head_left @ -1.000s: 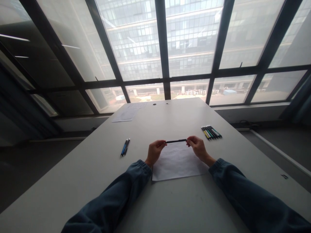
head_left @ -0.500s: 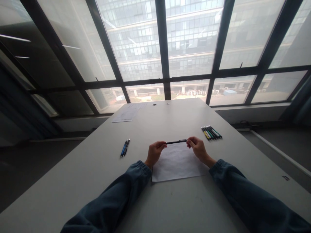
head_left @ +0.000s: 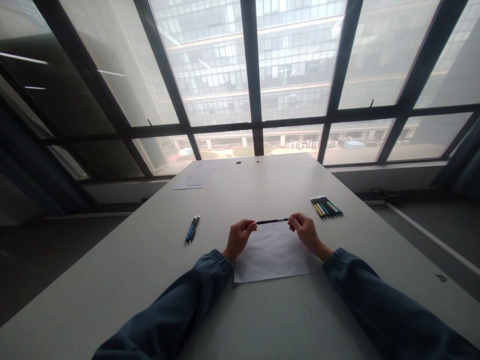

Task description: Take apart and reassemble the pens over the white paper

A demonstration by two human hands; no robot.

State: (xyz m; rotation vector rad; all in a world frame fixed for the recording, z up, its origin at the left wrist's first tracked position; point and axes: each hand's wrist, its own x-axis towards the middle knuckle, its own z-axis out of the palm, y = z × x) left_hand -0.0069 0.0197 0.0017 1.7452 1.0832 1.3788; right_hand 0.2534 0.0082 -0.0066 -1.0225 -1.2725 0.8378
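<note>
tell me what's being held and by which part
A dark pen, held by its two ends: left hand at one, right hand at the other.

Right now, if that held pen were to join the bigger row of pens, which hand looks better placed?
Probably the right hand: it pinches one end of the held pen, nearer the bigger row. The left hand has the other end, nearer the two separate pens.

From the black pen (head_left: 267,221), there's room to pass toward twelve o'clock over the table (head_left: 262,187) — between loose papers (head_left: 195,177) at ten and the pen row (head_left: 326,207) near half past two. Two pens (head_left: 191,230) obstruct nine; the left sleeve (head_left: 185,300) bars eight, the right sleeve (head_left: 375,295) four.
</note>
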